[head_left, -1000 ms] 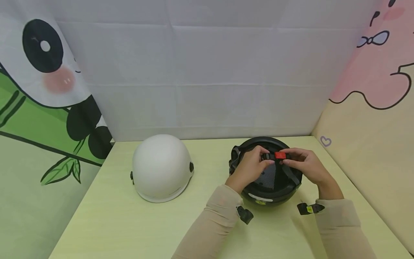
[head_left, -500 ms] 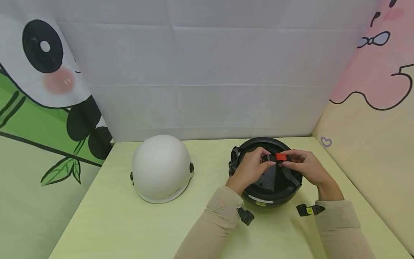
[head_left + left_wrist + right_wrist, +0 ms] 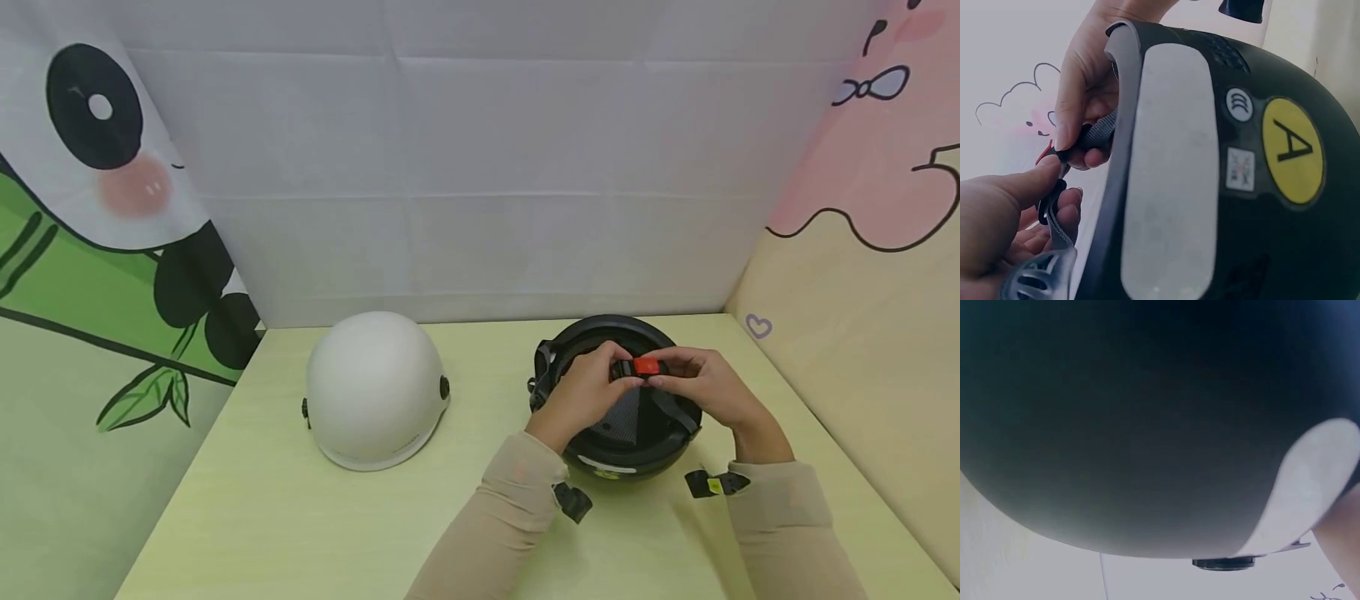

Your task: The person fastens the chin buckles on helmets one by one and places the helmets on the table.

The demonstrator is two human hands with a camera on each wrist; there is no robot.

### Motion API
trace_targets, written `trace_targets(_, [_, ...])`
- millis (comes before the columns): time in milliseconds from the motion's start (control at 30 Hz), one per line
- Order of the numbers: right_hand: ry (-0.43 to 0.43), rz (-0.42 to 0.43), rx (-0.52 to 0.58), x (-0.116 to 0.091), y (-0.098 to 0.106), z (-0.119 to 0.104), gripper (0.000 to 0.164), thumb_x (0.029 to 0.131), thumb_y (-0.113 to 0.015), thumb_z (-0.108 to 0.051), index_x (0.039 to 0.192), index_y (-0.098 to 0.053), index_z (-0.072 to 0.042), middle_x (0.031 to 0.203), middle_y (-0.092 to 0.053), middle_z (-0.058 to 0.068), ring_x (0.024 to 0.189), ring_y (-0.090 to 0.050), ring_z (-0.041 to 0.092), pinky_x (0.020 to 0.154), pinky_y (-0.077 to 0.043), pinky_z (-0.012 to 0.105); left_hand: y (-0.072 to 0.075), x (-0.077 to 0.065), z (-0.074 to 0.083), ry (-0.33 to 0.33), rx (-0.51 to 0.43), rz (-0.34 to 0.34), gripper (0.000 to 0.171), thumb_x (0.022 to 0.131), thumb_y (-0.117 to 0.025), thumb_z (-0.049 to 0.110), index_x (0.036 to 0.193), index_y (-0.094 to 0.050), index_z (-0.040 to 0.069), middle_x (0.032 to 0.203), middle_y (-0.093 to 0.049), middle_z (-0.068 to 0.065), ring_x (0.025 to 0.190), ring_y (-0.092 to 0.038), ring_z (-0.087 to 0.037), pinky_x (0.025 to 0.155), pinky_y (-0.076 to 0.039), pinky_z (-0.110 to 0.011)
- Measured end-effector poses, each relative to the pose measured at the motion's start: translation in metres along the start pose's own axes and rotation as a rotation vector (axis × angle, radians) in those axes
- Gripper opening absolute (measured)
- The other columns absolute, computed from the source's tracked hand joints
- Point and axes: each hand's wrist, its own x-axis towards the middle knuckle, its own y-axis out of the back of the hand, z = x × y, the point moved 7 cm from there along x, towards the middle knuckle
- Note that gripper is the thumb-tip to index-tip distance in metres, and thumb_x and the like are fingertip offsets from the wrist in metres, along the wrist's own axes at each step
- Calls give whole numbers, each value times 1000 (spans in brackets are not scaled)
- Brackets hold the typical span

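Observation:
A black helmet (image 3: pixel 645 454) lies upside down on the table, its padded inside facing up. Above its opening, both hands hold its chin strap buckle (image 3: pixel 647 366), which has a red part and black ends. My left hand (image 3: pixel 573 396) pinches the black end on the left between thumb and fingers. From the other side, my right hand (image 3: pixel 716 392) pinches the end beside the red part. In the left wrist view, the grey strap (image 3: pixel 1101 130) runs from the right hand's fingers toward the helmet. The helmet's dark shell (image 3: pixel 1147 437) fills most of the right wrist view, hiding the fingers.
A white helmet (image 3: pixel 375 387) stands dome up on the pale table (image 3: pixel 315 533), left of the black one. A white cloth backdrop (image 3: pixel 487 167) hangs behind the table. Printed cartoon panels flank both sides.
My left hand has shifted slightly right, bringing the two hands a little closer together around the red buckle. The black helmet tilts slightly; the white helmet stays put.

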Motion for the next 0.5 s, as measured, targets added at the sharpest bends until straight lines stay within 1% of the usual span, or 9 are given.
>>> trace_targets(67, [-6, 0, 4, 0, 0, 0, 27, 90, -64, 7, 112, -70, -5, 99, -69, -4, 83, -65, 10, 72, -52, 22, 0, 1, 0, 0, 24, -8, 36, 94, -66, 30, 124, -56, 12, 76, -56, 7, 56, -48, -11, 50, -39, -25])
trace_targets(200, [-7, 10, 6, -1, 0, 0, 27, 91, -63, 6, 114, -69, -5, 100, -68, -3, 84, -64, 10, 73, -51, 22, 2, 1, 2, -24, 63, -8, 38, 94, -66, 28, 126, -57, 12, 81, -58, 8, 59, -52, -9, 51, -41, -25])
trace_targets(300, [-7, 29, 1, -1, 2, 1, 26, 91, -63, 5, 115, -69, -5, 100, -69, -4, 85, -64, 11, 73, -51, 22, 5, 0, 1, -27, 84, -6, 39, 94, -67, 27, 128, -56, 13, 91, -63, 7, 69, -56, -5, 58, -45, -23])
trace_targets(433, [-11, 73, -5, -3, 7, 3, 28, 92, -63, 4, 113, -70, -11, 98, -69, -5, 84, -65, 10, 71, -51, 22, 12, -1, 0, -11, 79, -15, 41, 93, -69, 26, 130, -56, 15, 103, -64, 3, 80, -59, -4, 67, -48, -23])
trace_targets(500, [-7, 91, -2, -4, 10, 4, 30, 92, -62, 5, 113, -70, -15, 96, -70, -4, 83, -65, 10, 69, -51, 22, 15, -2, -1, -11, 76, -19, 41, 93, -70, 25, 130, -57, 15, 103, -64, 2, 79, -59, -5, 68, -49, -24])
